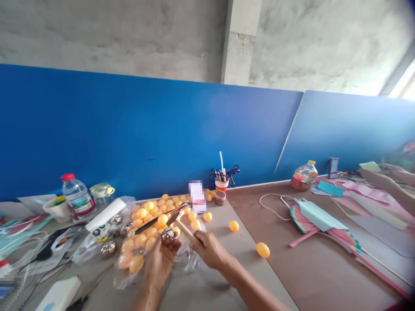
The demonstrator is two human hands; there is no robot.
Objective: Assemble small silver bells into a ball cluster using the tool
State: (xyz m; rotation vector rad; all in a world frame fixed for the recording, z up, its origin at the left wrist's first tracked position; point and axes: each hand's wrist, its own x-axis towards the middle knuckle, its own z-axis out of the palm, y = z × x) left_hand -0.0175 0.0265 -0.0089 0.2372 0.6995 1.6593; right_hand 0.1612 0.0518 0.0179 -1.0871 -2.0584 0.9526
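Observation:
My left hand (162, 261) is closed around a shiny silver ball (167, 235), cupping it from below. In my right hand (207, 248) is a hammer-like tool (186, 230) with a pale wooden handle; its dark head lies crosswise just above the ball. Whether the head touches the ball, I cannot tell. Behind both hands, several orange balls (151, 232) lie heaped in a clear plastic bag (121, 280). More silver balls (108, 248) rest to the left of the heap. A phone (196, 196) with a blurred screen stands upright behind the orange balls.
Loose orange balls (263, 250) lie to the right. A red-and-white cup (222, 185) with pens and cable stands near the blue partition (162, 129). Bottles, cables and a white box (60, 296) crowd the left. Coloured papers (320, 214) and another person's arms (389, 181) are at right.

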